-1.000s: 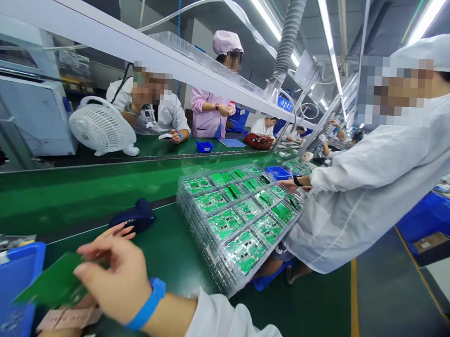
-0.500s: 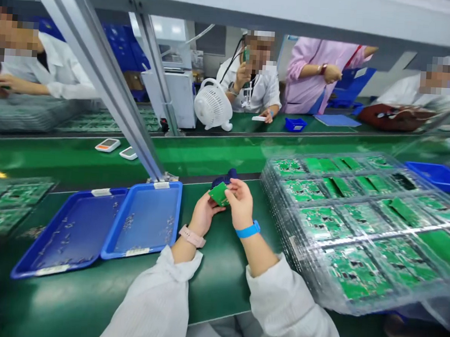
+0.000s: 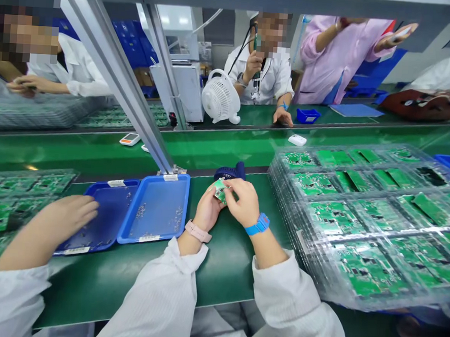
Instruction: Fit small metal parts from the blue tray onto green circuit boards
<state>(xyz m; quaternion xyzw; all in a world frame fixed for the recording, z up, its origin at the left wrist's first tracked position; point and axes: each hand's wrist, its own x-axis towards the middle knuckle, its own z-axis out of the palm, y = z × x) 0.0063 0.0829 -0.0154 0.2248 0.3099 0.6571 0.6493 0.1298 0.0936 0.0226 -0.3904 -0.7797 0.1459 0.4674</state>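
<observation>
Circuit board (image 3: 219, 192) sitting tilted between both hands, long axis unclear; left hand (image 3: 207, 210) and right hand (image 3: 244, 204) both pinching it. Printing too small to read.

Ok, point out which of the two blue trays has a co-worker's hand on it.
The left blue tray: a co-worker's hand rests over its left edge. The right blue tray, nearer the person's own left hand, has no hand on it.
</observation>
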